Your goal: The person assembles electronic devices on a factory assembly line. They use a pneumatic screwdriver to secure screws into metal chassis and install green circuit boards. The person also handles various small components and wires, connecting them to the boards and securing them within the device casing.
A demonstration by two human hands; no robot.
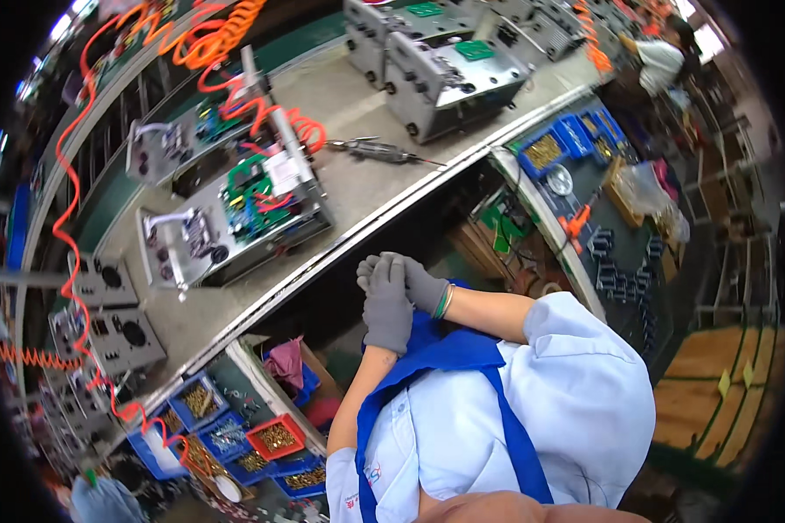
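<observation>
Both hands are together before the blue apron (423,349), the left hand (388,315) overlapping the right hand (421,286), fingers closed and touching. Gray gloves (386,327) cover them and seem to be the thing in hand, perhaps being settled or pressed into place; if so, it pays to work the cloth down snugly to each fingertip and leave no loose folds, since slack fabric dulls the feel for small parts. Whether anything small is pinched between the palms I cannot tell, as the overlap hides it, along with part of the right fingers. Beneath and beyond lies a dark opening (344,292) below the bench, its depth mostly lost in shadow. Past the front edge, on the bench (358,192), the nearer open chassis (202,235) shows a green circuit board (249,196), partly covered by a white paper and red wires. To its right rests a screwdriver (379,153), its shaft toward the front edge. Farther along stand closed metal units (449,91), some cropped at the top; at upper right a co-worker (663,65) is small and indistinct near the dark fisheye rim.
</observation>
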